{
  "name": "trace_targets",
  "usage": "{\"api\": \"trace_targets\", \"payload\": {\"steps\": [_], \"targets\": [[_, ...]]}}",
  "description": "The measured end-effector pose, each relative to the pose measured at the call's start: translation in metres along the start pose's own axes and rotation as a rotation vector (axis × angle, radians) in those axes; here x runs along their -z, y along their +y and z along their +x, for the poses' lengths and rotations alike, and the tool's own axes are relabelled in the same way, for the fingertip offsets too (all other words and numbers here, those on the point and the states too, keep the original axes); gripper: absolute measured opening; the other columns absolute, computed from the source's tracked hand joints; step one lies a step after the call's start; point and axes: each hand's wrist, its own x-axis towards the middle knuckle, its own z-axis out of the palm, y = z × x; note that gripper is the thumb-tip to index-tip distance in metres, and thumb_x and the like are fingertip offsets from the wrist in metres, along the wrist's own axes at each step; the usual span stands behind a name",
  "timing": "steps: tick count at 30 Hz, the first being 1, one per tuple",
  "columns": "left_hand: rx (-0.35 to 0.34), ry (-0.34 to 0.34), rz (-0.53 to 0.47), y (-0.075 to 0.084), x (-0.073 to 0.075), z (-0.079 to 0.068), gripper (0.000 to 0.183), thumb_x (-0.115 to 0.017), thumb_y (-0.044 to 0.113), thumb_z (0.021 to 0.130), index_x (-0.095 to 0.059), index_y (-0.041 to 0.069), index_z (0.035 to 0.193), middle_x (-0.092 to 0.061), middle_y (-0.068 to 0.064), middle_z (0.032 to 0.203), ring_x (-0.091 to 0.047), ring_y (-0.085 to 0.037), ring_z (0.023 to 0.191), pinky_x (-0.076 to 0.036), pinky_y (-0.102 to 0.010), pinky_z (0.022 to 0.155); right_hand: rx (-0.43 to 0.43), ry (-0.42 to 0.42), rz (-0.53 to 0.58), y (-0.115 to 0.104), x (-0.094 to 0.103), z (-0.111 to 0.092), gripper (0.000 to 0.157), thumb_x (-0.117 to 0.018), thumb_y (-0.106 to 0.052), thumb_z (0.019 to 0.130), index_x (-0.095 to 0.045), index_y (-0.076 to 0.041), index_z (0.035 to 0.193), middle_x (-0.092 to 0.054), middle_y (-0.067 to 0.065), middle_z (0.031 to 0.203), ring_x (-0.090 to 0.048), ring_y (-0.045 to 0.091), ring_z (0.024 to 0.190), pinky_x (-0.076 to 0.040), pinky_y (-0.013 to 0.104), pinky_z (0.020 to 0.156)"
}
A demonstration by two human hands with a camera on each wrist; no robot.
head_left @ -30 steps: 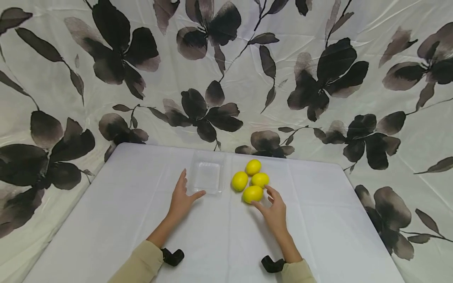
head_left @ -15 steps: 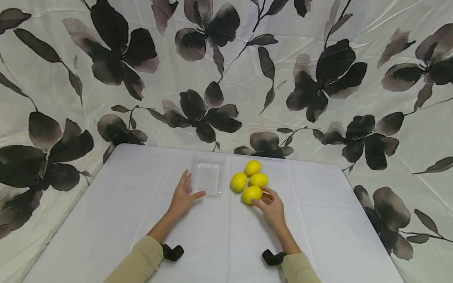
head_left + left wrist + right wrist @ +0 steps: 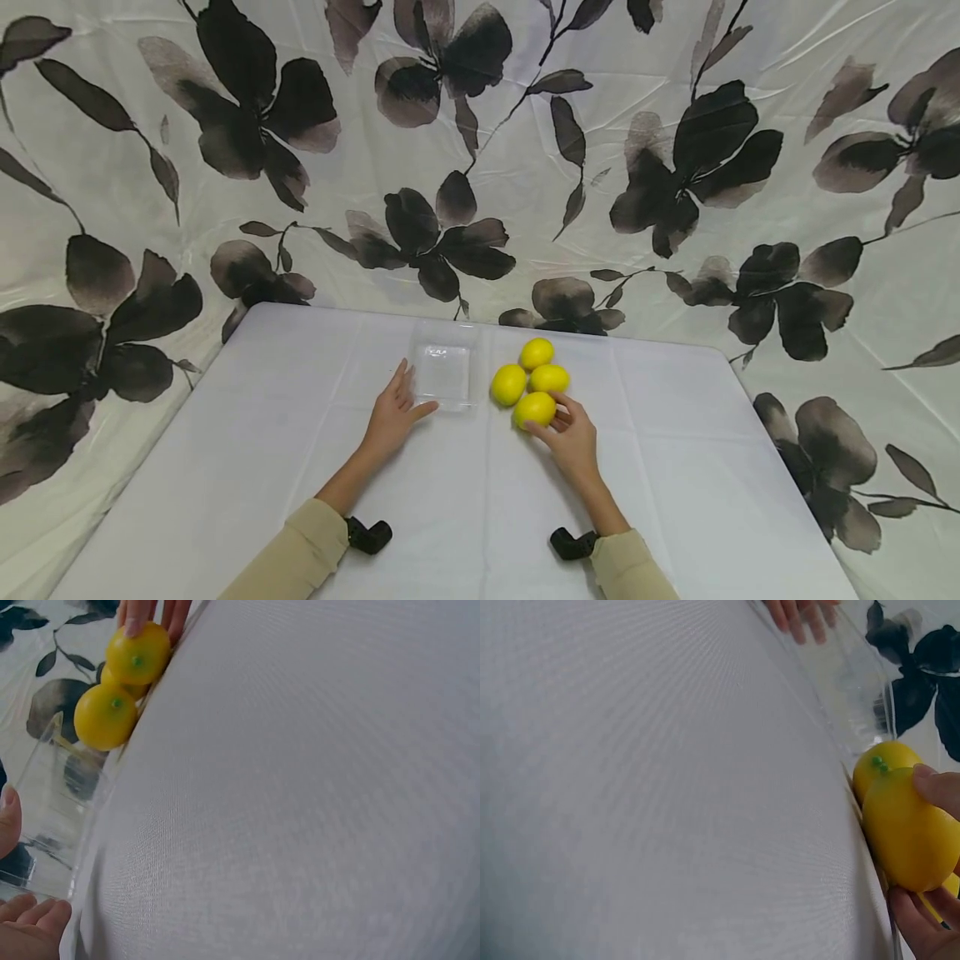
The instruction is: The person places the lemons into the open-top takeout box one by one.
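Note:
Several yellow lemons lie in a cluster right of the table's middle. My right hand (image 3: 576,437) holds the nearest lemon (image 3: 535,410) between thumb and fingers. In the right wrist view, the thumb lies over that lemon (image 3: 907,832) and the fingers are at its lower end. Beside it sit a left lemon (image 3: 508,385), a right lemon (image 3: 550,378) and a far lemon (image 3: 537,354). A clear plastic container (image 3: 442,375) stands to their left. My left hand (image 3: 390,418) is at its left side, fingers extended and thumb spread by the near corner, apparently touching it.
A white cloth covers the table (image 3: 465,517). Behind it hangs a pale curtain (image 3: 555,167) with dark flowers, close to the table's far edge. Black wrist devices sit at both sleeve cuffs.
My right thumb and fingers have closed in around the nearest lemon. The left hand and container have shifted slightly to the right. The other lemons stay in place.

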Motion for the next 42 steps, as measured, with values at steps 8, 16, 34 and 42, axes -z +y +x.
{"api": "trace_targets", "payload": {"steps": [8, 16, 34, 42], "targets": [[0.0, -0.017, 0.022, -0.005, 0.002, -0.006, 0.094, -0.07, 0.016, 0.093, -0.004, 0.006, 0.159, -0.013, -0.014, 0.164, -0.019, -0.035, 0.149, -0.027, -0.043, 0.12, -0.011, 0.007, -0.013, -0.011, -0.001, -0.002, 0.067, -0.088, -0.015, 0.074, -0.058, -0.003, 0.133, -0.057, 0.017, 0.135, -0.063, 0.034, 0.113, -0.057, 0.037, 0.095], [-0.03, -0.045, 0.021, -0.008, 0.004, -0.015, 0.09, -0.066, 0.015, 0.095, -0.003, 0.004, 0.158, -0.014, -0.017, 0.164, -0.018, -0.038, 0.149, -0.026, -0.045, 0.119, 0.028, 0.001, 0.033, -0.031, -0.005, 0.003, 0.064, -0.088, -0.01, 0.073, -0.061, -0.005, 0.131, -0.058, 0.016, 0.132, -0.063, 0.033, 0.109, -0.056, 0.038, 0.095], [-0.075, -0.031, 0.073, -0.007, -0.003, -0.03, 0.09, -0.068, 0.021, 0.094, -0.009, 0.004, 0.158, -0.021, -0.017, 0.162, -0.029, -0.035, 0.146, -0.032, -0.042, 0.116, 0.09, -0.262, 0.098, -0.078, -0.072, 0.017, 0.064, -0.084, -0.014, 0.079, -0.057, -0.003, 0.136, -0.055, 0.017, 0.14, -0.061, 0.038, 0.119, -0.053, 0.044, 0.101], [-0.087, -0.017, 0.073, -0.009, -0.003, -0.033, 0.089, -0.069, 0.023, 0.093, -0.01, 0.001, 0.158, -0.024, -0.018, 0.161, -0.037, -0.035, 0.142, -0.037, -0.043, 0.113, 0.142, -0.334, 0.052, -0.081, -0.104, 0.013, 0.065, -0.085, -0.017, 0.078, -0.058, -0.003, 0.135, -0.057, 0.013, 0.138, -0.062, 0.035, 0.117, -0.055, 0.038, 0.098]]}}
